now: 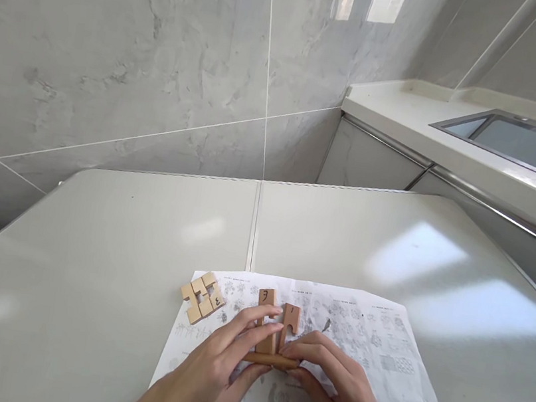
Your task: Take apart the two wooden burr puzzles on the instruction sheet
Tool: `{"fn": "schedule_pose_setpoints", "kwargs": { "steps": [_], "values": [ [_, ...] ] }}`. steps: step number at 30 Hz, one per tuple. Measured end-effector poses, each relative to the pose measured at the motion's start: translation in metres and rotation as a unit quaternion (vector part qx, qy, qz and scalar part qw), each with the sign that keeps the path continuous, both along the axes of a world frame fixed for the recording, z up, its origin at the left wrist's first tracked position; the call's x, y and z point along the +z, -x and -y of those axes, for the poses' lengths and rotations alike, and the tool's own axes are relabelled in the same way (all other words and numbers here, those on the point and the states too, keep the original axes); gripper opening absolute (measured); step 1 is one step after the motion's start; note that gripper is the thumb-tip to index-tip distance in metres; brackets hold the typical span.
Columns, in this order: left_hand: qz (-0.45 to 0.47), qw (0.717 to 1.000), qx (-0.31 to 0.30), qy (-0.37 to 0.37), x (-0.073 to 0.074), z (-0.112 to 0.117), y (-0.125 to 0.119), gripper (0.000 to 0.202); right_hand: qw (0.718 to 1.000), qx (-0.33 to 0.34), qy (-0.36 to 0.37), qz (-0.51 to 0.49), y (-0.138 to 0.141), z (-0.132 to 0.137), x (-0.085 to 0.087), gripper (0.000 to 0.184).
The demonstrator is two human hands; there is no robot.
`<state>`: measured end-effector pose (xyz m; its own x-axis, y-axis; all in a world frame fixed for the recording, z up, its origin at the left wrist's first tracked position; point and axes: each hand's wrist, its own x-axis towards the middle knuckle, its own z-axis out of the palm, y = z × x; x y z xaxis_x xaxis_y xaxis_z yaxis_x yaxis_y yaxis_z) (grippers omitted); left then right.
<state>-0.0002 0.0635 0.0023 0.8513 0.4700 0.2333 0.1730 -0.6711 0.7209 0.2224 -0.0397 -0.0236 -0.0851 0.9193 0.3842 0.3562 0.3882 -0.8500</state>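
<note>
A narrow wooden puzzle piece (272, 360) lies crosswise between my hands, seen edge-on. My left hand (229, 356) has its thumb at the near side of this piece, while its fingers reach over a notched wooden block (268, 296) with a black number on it. At the piece's right end, my right hand (337, 379) pinches with fingertips and thumb. Just beyond, a second notched block (292, 313) carries a small black mark. My fingers partly hide where the pieces meet. Several more wooden pieces sit together as a cluster (203, 297), one marked 3, to the left.
A creased printed paper sheet (390, 360) lies under my hands and the blocks. The pale table (103, 257) has a seam down its middle. Grey marbled floor tiles (167, 65) show beyond. A white counter (393, 105) with a sink (522, 148) stands at the right.
</note>
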Motion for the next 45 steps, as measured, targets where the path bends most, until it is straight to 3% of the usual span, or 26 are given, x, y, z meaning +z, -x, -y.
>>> {"fn": "schedule_pose_setpoints", "kwargs": {
  "steps": [13, 31, 45],
  "values": [
    [0.004, 0.987, 0.024, 0.161, 0.008, 0.006, -0.005, 0.033, 1.0, -0.015, 0.018, -0.012, 0.0, 0.001, -0.002, 0.027],
    [-0.02, 0.981, 0.042, 0.188, 0.01, -0.001, -0.007, 0.038, 0.994, -0.002, 0.087, -0.067, 0.0, -0.001, 0.009, 0.012],
    [0.023, 0.977, 0.023, 0.211, 0.01, 0.001, -0.007, 0.022, 0.984, 0.015, 0.127, -0.124, -0.001, -0.001, 0.015, 0.013]
  ]
}}
